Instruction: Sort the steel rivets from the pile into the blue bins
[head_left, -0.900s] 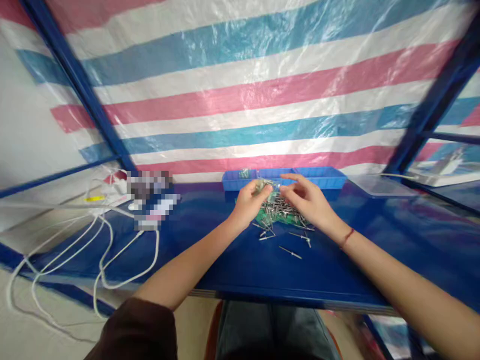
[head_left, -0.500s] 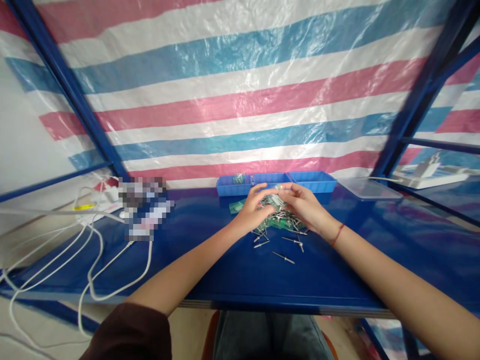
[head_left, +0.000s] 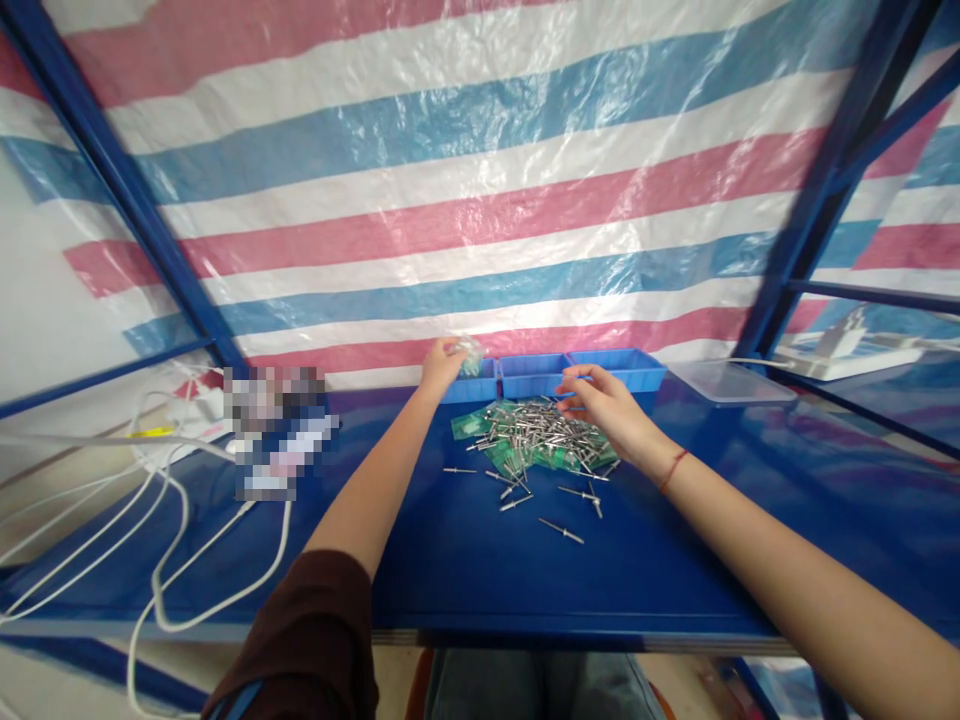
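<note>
My left hand [head_left: 442, 364] is closed on a small clear plastic bag [head_left: 471, 352], held over the leftmost blue bin [head_left: 480, 388]. What the bag contains is too blurred to make out. My right hand [head_left: 604, 402] hovers by the right side of a heap of silvery blind rivets [head_left: 551, 432], its fingers loosely bent and apart, with nothing visible in them. Under and around the rivets lie green-and-clear plastic packets [head_left: 470, 424]. Several single rivets are scattered in front of the heap, one rivet [head_left: 561, 530] closest to me.
Two more blue bins, a middle bin [head_left: 534, 374] and a right bin [head_left: 619, 370], continue the row at the back of the blue table [head_left: 450, 560]. A clear flat lid [head_left: 731, 382] lies right of them. White cables [head_left: 180, 560] sprawl on the left, beside a pixelated patch.
My left hand has moved away from my right, up and left to the leftmost bin, with the plastic bag. My right hand has let go, staying near the heap, which is now uncovered.
</note>
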